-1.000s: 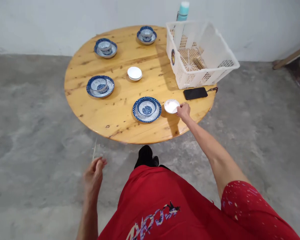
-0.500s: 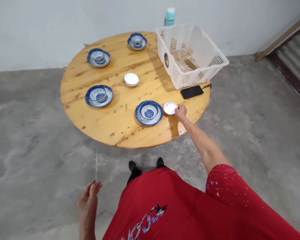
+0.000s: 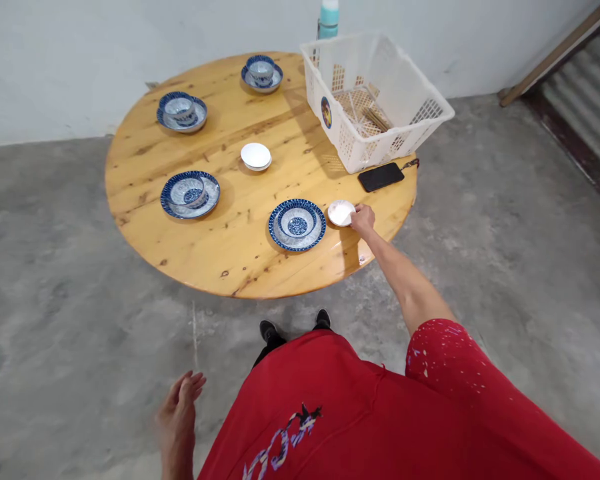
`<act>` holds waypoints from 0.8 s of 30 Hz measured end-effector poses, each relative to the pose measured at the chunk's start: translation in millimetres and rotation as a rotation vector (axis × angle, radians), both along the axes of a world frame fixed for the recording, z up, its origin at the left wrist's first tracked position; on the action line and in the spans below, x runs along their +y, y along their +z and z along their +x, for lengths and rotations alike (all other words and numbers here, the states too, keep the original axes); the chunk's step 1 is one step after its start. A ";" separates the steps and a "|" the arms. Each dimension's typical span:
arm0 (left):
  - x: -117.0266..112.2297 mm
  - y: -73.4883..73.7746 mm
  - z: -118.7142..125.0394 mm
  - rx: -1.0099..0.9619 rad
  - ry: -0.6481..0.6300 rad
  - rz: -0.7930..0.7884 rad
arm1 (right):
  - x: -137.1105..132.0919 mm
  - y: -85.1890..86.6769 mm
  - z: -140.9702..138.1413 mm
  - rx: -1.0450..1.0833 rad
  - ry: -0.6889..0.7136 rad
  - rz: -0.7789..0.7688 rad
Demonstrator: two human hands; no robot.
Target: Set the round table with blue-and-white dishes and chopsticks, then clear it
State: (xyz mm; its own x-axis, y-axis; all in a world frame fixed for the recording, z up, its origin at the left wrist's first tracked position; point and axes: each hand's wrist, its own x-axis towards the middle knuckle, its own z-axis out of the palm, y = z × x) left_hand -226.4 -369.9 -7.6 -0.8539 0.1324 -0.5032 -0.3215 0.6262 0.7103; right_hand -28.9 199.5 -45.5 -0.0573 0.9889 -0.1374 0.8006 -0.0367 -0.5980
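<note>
The right hand (image 3: pixel 363 219) is pinching the small white dish (image 3: pixel 340 213) just beside the blue plate (image 3: pixel 298 244); pushing sideways could be chipping both. The left hand (image 3: pixel 181 403) is hanging loose and empty.

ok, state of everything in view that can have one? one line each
Right hand: gripping small white dish by its rim
Left hand: off the table, holding nothing
Small white dish: face up
White dishes: stacked
Four blue-and-white bowls: upright, each on a plate
Plastic basket: open-topped, thin sticks inside
Smartphone: screen dark
Bottle: upright, capped
</note>
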 end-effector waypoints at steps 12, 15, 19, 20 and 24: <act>10.1 6.0 3.6 -0.012 -0.040 -0.006 | 3.2 -4.2 5.6 0.042 0.016 -0.027; 7.4 2.7 3.3 -0.019 -0.042 -0.008 | 0.7 -5.8 8.2 0.058 -0.010 -0.042; 3.1 -5.8 3.4 -0.028 -0.016 -0.008 | -6.5 -7.3 9.2 0.110 -0.040 -0.091; 2.0 -8.3 3.4 -0.031 -0.014 -0.010 | -7.9 -7.6 8.9 0.130 -0.047 -0.102; -3.5 -17.0 3.2 -0.061 0.002 -0.016 | -9.4 -8.4 7.7 0.205 -0.082 -0.133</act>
